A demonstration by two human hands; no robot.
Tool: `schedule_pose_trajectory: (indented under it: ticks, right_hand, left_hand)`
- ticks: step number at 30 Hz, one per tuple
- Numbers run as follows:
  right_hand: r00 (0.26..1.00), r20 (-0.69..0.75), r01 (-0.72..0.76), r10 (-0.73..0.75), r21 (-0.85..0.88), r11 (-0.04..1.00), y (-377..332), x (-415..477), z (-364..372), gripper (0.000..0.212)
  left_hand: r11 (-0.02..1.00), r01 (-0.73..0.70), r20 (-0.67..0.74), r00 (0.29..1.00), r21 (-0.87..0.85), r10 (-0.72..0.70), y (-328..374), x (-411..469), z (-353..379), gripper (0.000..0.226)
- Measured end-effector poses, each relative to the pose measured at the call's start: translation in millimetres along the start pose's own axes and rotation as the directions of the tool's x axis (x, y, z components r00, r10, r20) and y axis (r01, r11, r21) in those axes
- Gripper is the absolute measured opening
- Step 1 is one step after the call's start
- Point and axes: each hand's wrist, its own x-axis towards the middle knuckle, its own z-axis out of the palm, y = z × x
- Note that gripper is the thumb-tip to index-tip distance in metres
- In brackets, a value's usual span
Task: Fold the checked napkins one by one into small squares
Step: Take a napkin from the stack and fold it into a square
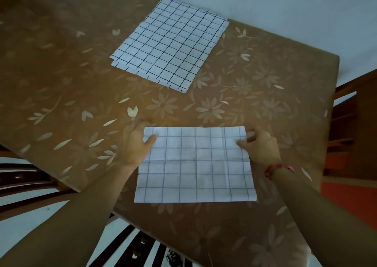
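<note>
A white checked napkin (195,164) lies spread flat near the table's front edge, with a crease across its middle. My left hand (135,144) pinches its far left corner, thumb on top of the cloth. My right hand (260,145) pinches the far right corner the same way; a red band sits on that wrist. A stack of several unfolded checked napkins (171,44) lies flat at the far side of the table, apart from both hands.
The table carries a brown floral cloth (71,83). A wooden chair (355,124) stands at the right edge. A dark slatted chair (26,177) shows at the lower left. A pale wall lies behind the table.
</note>
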Motion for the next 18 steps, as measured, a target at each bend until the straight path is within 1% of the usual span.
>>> schedule_pose_trajectory:
  ticks: [3, 4, 6, 7, 9, 11, 13, 15, 18]
  right_hand:
    - [0.999, -0.016, 0.034, -0.034, -0.015, 0.999, -0.6, -7.4, -1.1, 0.047]
    - [0.999, -0.012, 0.042, -0.042, -0.019, 0.999, -1.5, -11.7, -1.0, 0.048]
    - [0.998, 0.008, 0.061, -0.061, -0.017, 0.998, -3.1, -24.1, 0.9, 0.053]
    - [0.997, 0.024, 0.074, -0.074, -0.009, 0.997, -4.3, -31.9, 2.4, 0.055]
    - [0.991, 0.058, 0.121, -0.12, -0.013, 0.993, -7.6, -50.3, 6.3, 0.054]
    - [0.975, 0.089, 0.208, -0.202, -0.067, 0.976, -10.1, -70.1, 10.7, 0.052]
    - [0.943, 0.143, 0.318, -0.3, -0.124, 0.94, -11.3, -92.4, 18.1, 0.052]
    - [0.893, 0.231, 0.429, -0.386, -0.181, 0.885, -10.2, -117.6, 30.2, 0.052]
    - [0.795, 0.354, 0.593, -0.492, -0.286, 0.753, -1.6, -150.6, 52.3, 0.053]
  left_hand:
    - [0.998, -0.009, 0.053, 0.999, 0.062, 0.005, 1.2, -21.2, -1.6, 0.04]
    - [0.995, -0.03, 0.069, 0.997, 0.097, 0.024, 4.6, -30.1, -2.2, 0.04]
    - [0.979, -0.122, 0.101, 0.989, 0.164, 0.106, 15.3, -50.9, -1.7, 0.038]
    - [0.973, -0.161, 0.122, 0.982, 0.164, 0.142, 21.0, -62.3, -0.1, 0.037]
    - [0.974, -0.19, 0.173, 0.971, 0.121, 0.167, 32.7, -86.7, 4.2, 0.038]
    - [0.973, -0.213, 0.245, 0.951, 0.089, 0.186, 40.7, -113.0, 11.2, 0.041]
    - [0.963, -0.254, 0.307, 0.927, 0.092, 0.216, 48.8, -138.4, 17.9, 0.045]
    - [0.945, -0.301, 0.335, 0.91, 0.126, 0.245, 55.1, -159.0, 25.3, 0.049]
    - [0.919, -0.344, 0.346, 0.9, 0.194, 0.264, 61.4, -179.9, 35.4, 0.053]
